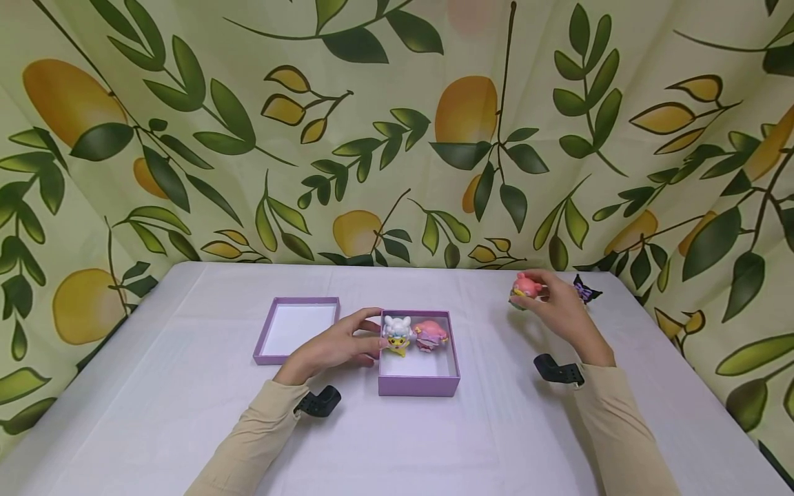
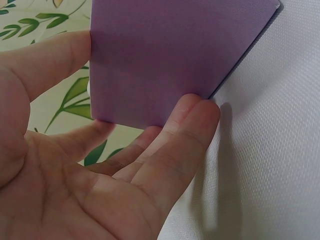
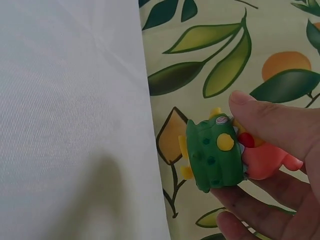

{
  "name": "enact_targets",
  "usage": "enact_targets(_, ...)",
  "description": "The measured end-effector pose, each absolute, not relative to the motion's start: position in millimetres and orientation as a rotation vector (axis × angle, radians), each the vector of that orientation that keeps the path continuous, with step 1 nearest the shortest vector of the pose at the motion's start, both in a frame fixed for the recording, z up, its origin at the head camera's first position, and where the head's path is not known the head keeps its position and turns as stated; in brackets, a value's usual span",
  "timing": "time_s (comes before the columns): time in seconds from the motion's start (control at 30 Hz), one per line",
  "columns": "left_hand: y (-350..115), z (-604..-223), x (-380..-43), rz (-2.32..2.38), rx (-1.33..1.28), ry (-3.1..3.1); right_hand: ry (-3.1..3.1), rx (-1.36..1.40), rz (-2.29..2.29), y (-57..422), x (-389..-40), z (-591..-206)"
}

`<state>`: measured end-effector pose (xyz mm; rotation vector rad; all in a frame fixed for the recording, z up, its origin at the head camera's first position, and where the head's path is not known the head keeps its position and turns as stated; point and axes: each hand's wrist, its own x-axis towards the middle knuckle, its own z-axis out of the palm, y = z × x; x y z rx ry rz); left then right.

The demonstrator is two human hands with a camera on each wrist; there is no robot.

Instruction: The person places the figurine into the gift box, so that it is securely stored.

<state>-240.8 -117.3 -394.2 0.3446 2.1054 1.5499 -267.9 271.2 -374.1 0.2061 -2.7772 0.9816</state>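
Pinching the pink-and-green toy [image 3: 216, 162] between thumb and fingers, the right hand [image 1: 563, 306] holds it above the surface [image 1: 186, 399] at the right, well apart from the box [image 1: 418, 386], where the left hand [image 1: 338, 346] rests spread fingers against the wall. The toy looks like light, stiff, smooth plastic, perhaps slippery, so hold it round the broad body, not the small yellow bits.

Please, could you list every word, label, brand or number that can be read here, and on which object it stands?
No readable text in any view.
Purple box and purple lid: no lettering on the visible sides.
White figure, pink figure, pink-and-green figure: none readable.
Black-and-purple item: partly hidden, too small to tell.
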Motion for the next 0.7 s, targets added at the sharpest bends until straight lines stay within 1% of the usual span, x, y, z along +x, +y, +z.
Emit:
enact_targets(0.4, -117, -394, -240, 1.549, 0.345, 2.109, -2.817, 0.219, 0.960, 262, -266, -368)
enact_targets(0.7, -117, -395, -240, 1.561, 0.348, 2.097, -2.781, 0.299, 0.934, 255, -261, -361)
